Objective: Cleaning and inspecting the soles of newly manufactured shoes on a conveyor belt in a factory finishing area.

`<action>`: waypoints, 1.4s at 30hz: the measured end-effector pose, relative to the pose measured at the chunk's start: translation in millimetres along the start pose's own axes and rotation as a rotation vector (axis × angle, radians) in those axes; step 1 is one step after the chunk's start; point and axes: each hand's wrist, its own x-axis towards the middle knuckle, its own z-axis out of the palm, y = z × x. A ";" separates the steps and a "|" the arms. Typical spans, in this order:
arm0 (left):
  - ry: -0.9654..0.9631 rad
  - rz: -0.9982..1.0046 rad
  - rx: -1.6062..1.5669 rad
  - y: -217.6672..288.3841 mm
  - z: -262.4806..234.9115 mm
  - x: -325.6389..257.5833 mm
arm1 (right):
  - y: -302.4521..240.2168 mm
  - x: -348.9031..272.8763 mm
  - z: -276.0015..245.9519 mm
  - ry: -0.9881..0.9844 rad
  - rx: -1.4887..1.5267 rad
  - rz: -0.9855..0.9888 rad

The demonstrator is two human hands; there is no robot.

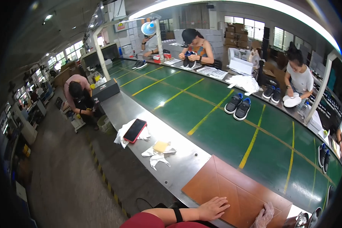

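My bare left hand [214,208] lies flat on a reddish-brown sheet [233,188], its fingers stretched out. Toward the sheet's near right corner rests my right hand [266,216] in a thin clear plastic glove; its fingers are loosely bent and nothing shows in them. The sheet covers part of the metal ledge [186,163] beside the green conveyor belt [201,110]. To the left on the ledge, a yellow sponge [160,146] sits on a crumpled white cloth [159,161]. Farther along, a phone in a red case [135,130] lies on white cloths.
On the belt stands a pair of dark shoes [238,106], with another pair [323,157] at the right. Shiny metal containers [302,220] stand by my right hand. Across the belt, several people work along a bench. A person [78,95] bends near a bucket [106,124] at left.
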 end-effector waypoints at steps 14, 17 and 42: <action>0.037 0.043 -0.013 5.0 3.5 0.8 | -3.3 -0.4 -8.2 0.002 0.005 0.016; 0.007 0.032 -0.011 6.6 1.3 2.3 | 1.7 -2.3 -5.6 0.013 -0.006 0.003; 0.021 0.046 0.046 7.9 5.1 2.9 | 0.3 -1.6 -8.5 0.019 0.008 -0.010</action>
